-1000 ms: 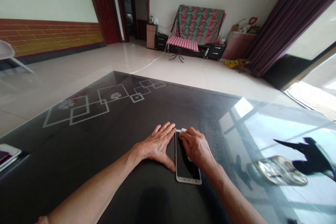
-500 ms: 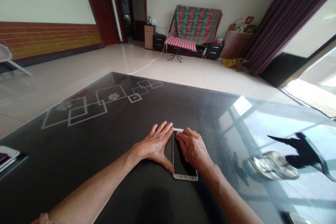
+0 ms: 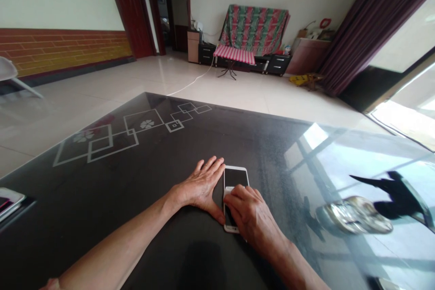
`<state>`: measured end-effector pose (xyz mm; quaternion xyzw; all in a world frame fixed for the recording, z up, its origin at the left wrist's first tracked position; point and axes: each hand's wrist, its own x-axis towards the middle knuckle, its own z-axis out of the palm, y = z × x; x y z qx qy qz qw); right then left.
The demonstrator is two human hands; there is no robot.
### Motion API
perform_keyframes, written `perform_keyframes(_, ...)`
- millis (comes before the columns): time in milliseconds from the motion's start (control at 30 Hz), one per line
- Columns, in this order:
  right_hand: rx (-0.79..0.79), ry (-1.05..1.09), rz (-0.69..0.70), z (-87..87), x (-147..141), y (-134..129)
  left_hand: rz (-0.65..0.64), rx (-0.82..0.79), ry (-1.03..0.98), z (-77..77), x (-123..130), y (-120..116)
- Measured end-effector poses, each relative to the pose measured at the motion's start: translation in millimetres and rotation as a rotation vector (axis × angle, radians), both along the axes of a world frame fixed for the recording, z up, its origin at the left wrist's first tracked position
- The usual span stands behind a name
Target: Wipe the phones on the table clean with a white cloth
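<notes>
A white-framed smartphone lies screen up on the dark glossy table. My left hand rests flat with fingers spread, its thumb and fingertips against the phone's left edge. Over the middle of the screen, my right hand is closed, pressing a small white wipe onto the glass. Only a bit of the wipe shows past the fingers. The hand covers the right part of the phone.
To the right stands a clear glass-like object with a black part on top. Another phone sits at the left edge. Beyond the table are a striped small table and a cloth-covered item.
My right hand has slid with the wipe from the phone's top end down to the middle of the screen. My left hand stays in place.
</notes>
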<state>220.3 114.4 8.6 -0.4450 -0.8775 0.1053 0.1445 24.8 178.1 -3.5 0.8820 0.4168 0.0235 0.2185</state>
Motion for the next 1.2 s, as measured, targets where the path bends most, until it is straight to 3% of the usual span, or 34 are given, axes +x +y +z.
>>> perform_keyframes(233,0.085,0.008,-0.047,-8.3,-6,44,0.003,0.013,-0.069,-4.2,-2,-1)
perform_keyframes(433,0.123,0.007,-0.110,-8.1,-9,60,0.011,0.015,-0.070,-4.1,-2,-3)
perform_keyframes(533,0.106,-0.003,-0.095,-6.7,-8,51,0.008,0.014,-0.061,-2.3,-1,-4)
perform_keyframes(933,-0.054,0.032,-0.027,-2.7,8,-27,-0.005,0.017,-0.031,-2.8,0,0)
perform_keyframes(1033,-0.040,0.026,-0.036,-3.1,9,-27,-0.001,0.019,-0.031,-2.4,1,0)
perform_keyframes(1200,0.017,-0.014,-0.064,-3.6,5,1,0.005,0.017,-0.046,-0.9,0,-1)
